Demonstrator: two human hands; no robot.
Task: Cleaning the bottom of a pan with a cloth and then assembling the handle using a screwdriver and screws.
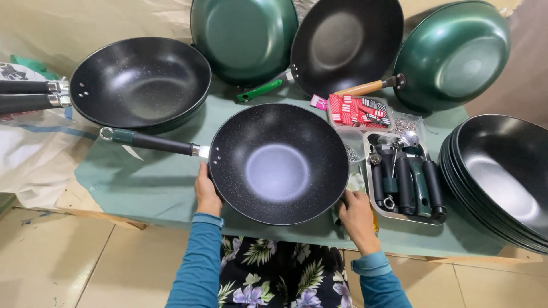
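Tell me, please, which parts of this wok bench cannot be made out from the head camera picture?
- Head view: the fingertips of the left hand and right hand are hidden by the rim of the black wok.
- Head view: the stack of black woks is cut off by the right edge, so its count is unclear.
- Head view: the small metal parts in the tray are too small to identify.

Bright even light; soft glare, sharp, edges bowed
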